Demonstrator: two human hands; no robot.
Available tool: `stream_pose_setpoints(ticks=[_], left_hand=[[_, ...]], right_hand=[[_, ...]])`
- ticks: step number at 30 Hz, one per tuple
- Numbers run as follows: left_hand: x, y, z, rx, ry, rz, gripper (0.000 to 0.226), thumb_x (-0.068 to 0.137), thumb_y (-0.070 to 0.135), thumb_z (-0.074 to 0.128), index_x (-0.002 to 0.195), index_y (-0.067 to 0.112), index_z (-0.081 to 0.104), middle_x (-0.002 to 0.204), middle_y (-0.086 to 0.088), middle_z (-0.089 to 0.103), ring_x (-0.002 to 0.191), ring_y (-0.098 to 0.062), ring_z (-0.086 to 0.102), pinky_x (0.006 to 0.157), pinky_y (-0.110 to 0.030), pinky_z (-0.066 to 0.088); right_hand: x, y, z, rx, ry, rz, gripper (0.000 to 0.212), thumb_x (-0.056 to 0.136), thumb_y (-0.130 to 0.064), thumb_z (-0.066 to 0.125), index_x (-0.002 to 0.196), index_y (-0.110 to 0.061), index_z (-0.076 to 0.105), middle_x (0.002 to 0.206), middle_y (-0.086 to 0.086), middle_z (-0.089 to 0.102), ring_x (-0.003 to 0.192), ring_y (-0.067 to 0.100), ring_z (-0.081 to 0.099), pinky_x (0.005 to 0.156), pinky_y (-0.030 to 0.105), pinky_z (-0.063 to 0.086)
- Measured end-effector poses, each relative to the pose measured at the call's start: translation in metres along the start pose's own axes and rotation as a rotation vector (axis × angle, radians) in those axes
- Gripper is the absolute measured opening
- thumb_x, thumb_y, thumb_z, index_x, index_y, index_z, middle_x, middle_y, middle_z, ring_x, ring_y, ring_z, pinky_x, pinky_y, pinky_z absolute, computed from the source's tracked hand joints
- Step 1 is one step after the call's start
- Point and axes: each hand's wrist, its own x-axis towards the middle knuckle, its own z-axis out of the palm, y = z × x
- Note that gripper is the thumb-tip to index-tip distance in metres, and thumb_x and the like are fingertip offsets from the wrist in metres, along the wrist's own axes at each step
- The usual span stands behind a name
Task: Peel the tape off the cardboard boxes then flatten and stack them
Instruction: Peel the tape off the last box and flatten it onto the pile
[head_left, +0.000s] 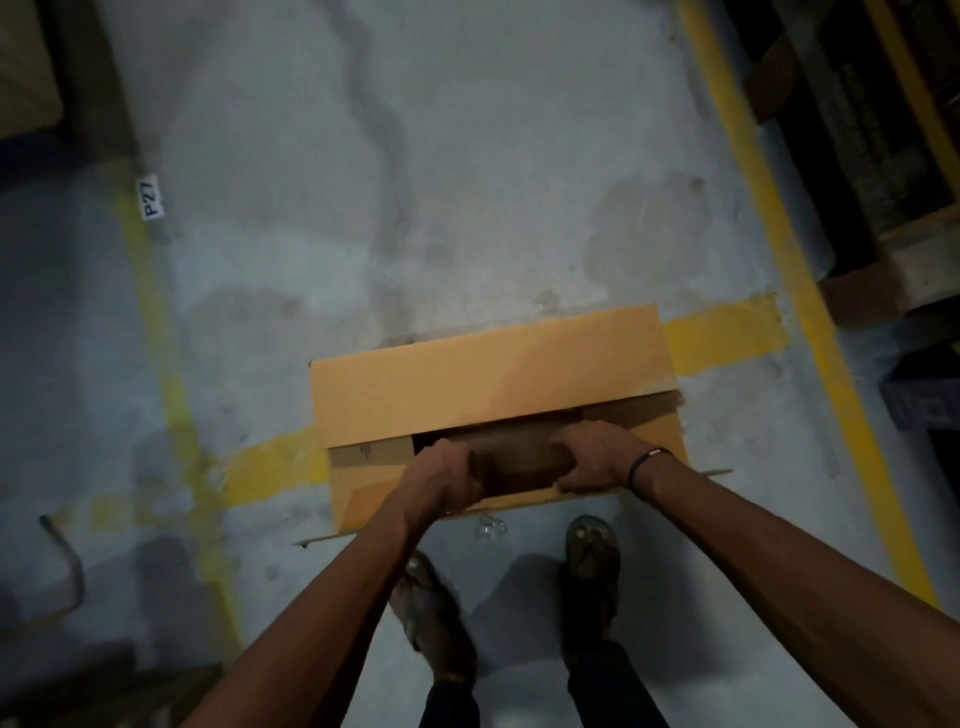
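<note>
Gripping the cardboard box (493, 379) flaps, left hand (449, 475) and right hand (597, 460) both closed | we reckon flattening's barely started | stacking's left

The box (493, 384) is a long, shallow carton of plain tan cardboard, standing on the floor with its top open. Its far flap is folded up and outward, showing a smooth, unmarked face. The short flap at the left end lies folded inward, and the interior below is dark. The near flap sticks out flat along the front edge, thin in profile. A brownish strip that may be tape (519, 452) spans the opening; blur hides its details.
</note>
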Motion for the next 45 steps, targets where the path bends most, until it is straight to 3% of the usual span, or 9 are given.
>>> stream_pose_setpoints(ticks=[4, 10, 15, 20, 26, 30, 35, 39, 45], left_hand=[[0.011, -0.028, 0.032, 0.358, -0.122, -0.088, 0.029, 0.096, 0.043, 0.059, 0.108, 0.018, 0.070, 0.100, -0.003, 0.070, 0.088, -0.020, 0.069, 0.070, -0.029, 0.054], [0.052, -0.067, 0.077, 0.521, -0.115, -0.392, 0.030, 0.088, 0.048, 0.066, 0.077, 0.021, 0.072, 0.056, 0.003, 0.063, 0.034, -0.020, 0.055, 0.026, -0.031, 0.043], [0.043, -0.080, 0.091, 0.584, 0.046, -0.119, 0.026, 0.084, 0.045, 0.053, 0.066, 0.028, 0.063, 0.058, 0.011, 0.054, 0.050, -0.012, 0.051, 0.054, -0.031, 0.042], [0.009, -0.092, 0.092, 0.163, 0.314, -0.093, 0.049, 0.081, 0.042, 0.063, 0.122, 0.019, 0.048, 0.098, -0.004, 0.050, 0.070, -0.019, 0.040, 0.055, -0.030, 0.033], [-0.058, -0.132, 0.076, -0.067, 0.410, -0.053, 0.057, 0.094, 0.033, 0.059, 0.142, 0.005, 0.043, 0.118, -0.024, 0.057, 0.080, -0.038, 0.061, 0.065, -0.038, 0.042], [-0.093, -0.171, 0.071, -0.203, 0.452, -0.183, 0.064, 0.101, 0.028, 0.045, 0.154, -0.007, 0.032, 0.156, -0.028, 0.039, 0.141, -0.043, 0.044, 0.114, -0.047, 0.036], [-0.098, -0.170, 0.062, -0.150, 0.519, -0.235, 0.037, 0.095, 0.029, 0.045, 0.125, 0.007, 0.041, 0.111, -0.011, 0.044, 0.082, -0.035, 0.054, 0.066, -0.045, 0.049], [-0.086, -0.145, 0.044, 0.102, 0.567, -0.497, 0.074, 0.075, 0.017, 0.076, 0.141, 0.006, 0.043, 0.148, -0.032, 0.028, 0.133, -0.051, 0.032, 0.095, -0.066, 0.039], [-0.068, -0.051, -0.040, -0.314, 0.703, -0.665, 0.070, 0.076, 0.026, 0.068, 0.136, 0.010, 0.035, 0.151, -0.035, 0.025, 0.138, -0.055, 0.029, 0.108, -0.066, 0.034]], right_hand=[[0.016, -0.016, 0.020, -0.270, 0.037, 0.158, 0.069, 0.095, -0.057, 0.056, 0.152, -0.020, 0.042, 0.155, 0.020, 0.032, 0.123, 0.034, 0.056, 0.096, 0.042, 0.051], [0.035, -0.021, 0.036, -0.394, 0.138, 0.502, 0.063, 0.098, -0.048, 0.052, 0.148, -0.010, 0.045, 0.164, 0.014, 0.017, 0.114, 0.048, 0.053, 0.077, 0.049, 0.060], [0.022, 0.002, 0.039, -0.369, 0.250, 0.447, 0.032, 0.100, -0.017, 0.048, 0.128, -0.009, 0.059, 0.151, 0.019, 0.034, 0.102, 0.046, 0.059, 0.074, 0.045, 0.059], [-0.007, 0.016, 0.051, 0.052, 0.592, 0.322, 0.060, 0.077, 0.000, 0.063, 0.133, -0.018, 0.052, 0.142, 0.029, 0.034, 0.085, 0.046, 0.060, 0.069, 0.044, 0.052], [-0.047, 0.021, 0.042, 0.497, 0.882, 0.450, 0.054, 0.070, 0.003, 0.063, 0.113, -0.013, 0.035, 0.115, 0.014, 0.043, 0.059, 0.026, 0.041, 0.053, 0.029, 0.030], [-0.058, 0.049, 0.028, 0.632, 0.877, 0.654, 0.049, 0.078, -0.013, 0.067, 0.117, -0.018, 0.038, 0.110, 0.014, 0.061, 0.082, 0.040, 0.062, 0.070, 0.043, 0.049], [-0.051, 0.075, 0.023, 0.474, 0.666, 0.562, 0.048, 0.101, -0.027, 0.052, 0.146, -0.019, 0.037, 0.098, 0.020, 0.069, 0.081, 0.040, 0.063, 0.072, 0.044, 0.055], [-0.058, 0.064, 0.009, 0.427, 0.706, 0.518, 0.049, 0.098, -0.017, 0.049, 0.147, -0.018, 0.043, 0.094, 0.019, 0.069, 0.077, 0.039, 0.062, 0.070, 0.042, 0.053], [-0.092, 0.015, -0.024, 0.404, 0.726, 0.512, 0.047, 0.094, -0.014, 0.051, 0.139, -0.003, 0.045, 0.106, 0.025, 0.066, 0.092, 0.045, 0.065, 0.070, 0.038, 0.046]])
